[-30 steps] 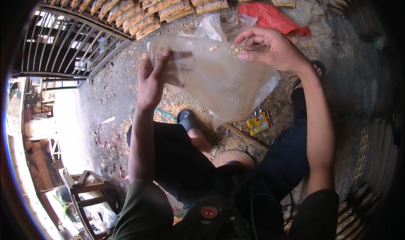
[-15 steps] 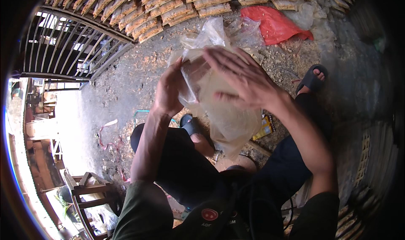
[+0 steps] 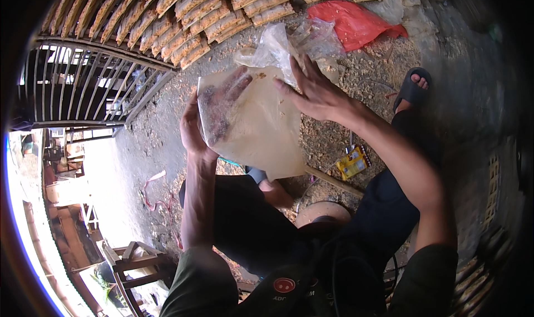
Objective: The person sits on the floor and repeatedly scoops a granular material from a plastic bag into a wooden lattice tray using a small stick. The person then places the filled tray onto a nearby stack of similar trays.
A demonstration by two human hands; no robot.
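Observation:
A cloudy, see-through plastic bag hangs spread out above the floor in front of me. My left hand holds it at the left edge, and some of the fingers show through the plastic; whether they are inside the bag or behind it I cannot tell. Near the bag's upper right edge is my right hand, open, fingers apart. Its thumb tip overlaps the bag, though contact is unclear. Crumpled clear plastic lies on the floor just beyond.
Rows of stacked, filled clear packs line the far side. A red plastic sheet lies before them. A yellow packet and a wooden stick lie on the crumb-strewn floor. Slatted bars stand at left, a wooden frame lower left.
The bag has moved left and now hangs flatter and wider. My left hand has shifted left with it. My right hand, blurred over the bag before, has drawn back to its right edge.

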